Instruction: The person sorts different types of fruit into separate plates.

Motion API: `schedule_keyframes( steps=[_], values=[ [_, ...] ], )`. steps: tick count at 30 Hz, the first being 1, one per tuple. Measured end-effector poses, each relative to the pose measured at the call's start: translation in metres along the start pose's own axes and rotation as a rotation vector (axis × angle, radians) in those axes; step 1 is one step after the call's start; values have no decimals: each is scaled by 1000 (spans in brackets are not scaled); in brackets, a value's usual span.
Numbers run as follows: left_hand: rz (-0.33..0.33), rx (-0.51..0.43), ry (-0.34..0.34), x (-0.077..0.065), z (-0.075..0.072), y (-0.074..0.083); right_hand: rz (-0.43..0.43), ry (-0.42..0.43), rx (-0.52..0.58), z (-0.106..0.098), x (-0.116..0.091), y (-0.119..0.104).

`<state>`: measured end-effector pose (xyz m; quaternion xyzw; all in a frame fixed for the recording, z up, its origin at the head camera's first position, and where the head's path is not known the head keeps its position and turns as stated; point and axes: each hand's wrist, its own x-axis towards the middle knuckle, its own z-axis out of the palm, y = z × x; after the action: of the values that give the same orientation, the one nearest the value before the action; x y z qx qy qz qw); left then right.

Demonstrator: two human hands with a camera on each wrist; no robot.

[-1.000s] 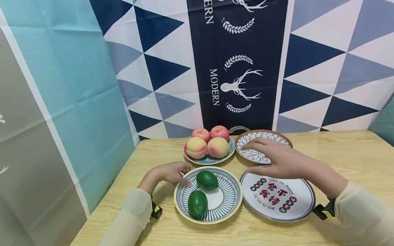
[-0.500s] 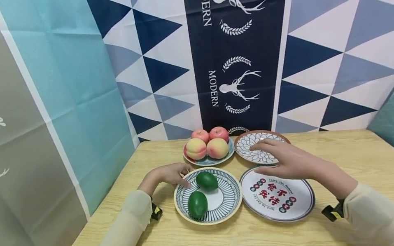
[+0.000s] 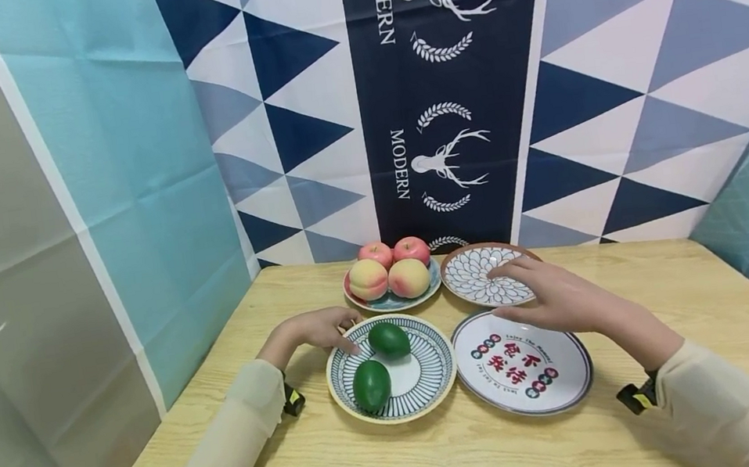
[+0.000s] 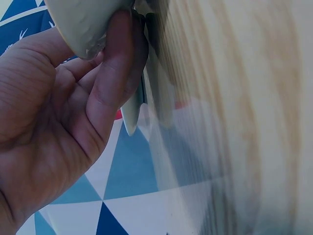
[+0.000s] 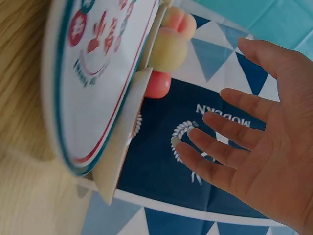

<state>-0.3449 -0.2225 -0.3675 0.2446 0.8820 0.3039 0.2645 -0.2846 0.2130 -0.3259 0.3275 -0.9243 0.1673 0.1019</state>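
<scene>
The left hand (image 3: pixel 319 329) pinches the striped bowl (image 3: pixel 432 356) by its left rim, thumb inside, fingers underneath, presumably to steady it. The right hand (image 3: pixel 567 296), fingers spread and empty, hovers above the white plate (image 3: pixel 565 386) and flower plate (image 3: pixel 468 275), touching neither. On the table (image 3: pixel 447 464), the bowl's raised side likely contains two green fruits (image 3: pixel 388 340); directly rightward sits the white plate, the flower plate behind.

The right grip (image 3: pixel 560 297) has drawn rightward, seemingly baring more petal-patterned dish (image 3: pixel 471 276).
</scene>
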Motion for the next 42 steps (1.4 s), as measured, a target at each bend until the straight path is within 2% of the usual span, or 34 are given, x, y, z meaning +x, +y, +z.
schedule_keyframes(
  steps=[17,31,42],
  values=[
    [1,-9,-9,1,-1,0,12,-40,-10,3,-15,16],
    [-12,-21,-6,1,-1,0,76,-131,23,4,-25,31],
    [-29,-22,0,-2,0,2,151,-239,94,4,-29,40]
  ],
)
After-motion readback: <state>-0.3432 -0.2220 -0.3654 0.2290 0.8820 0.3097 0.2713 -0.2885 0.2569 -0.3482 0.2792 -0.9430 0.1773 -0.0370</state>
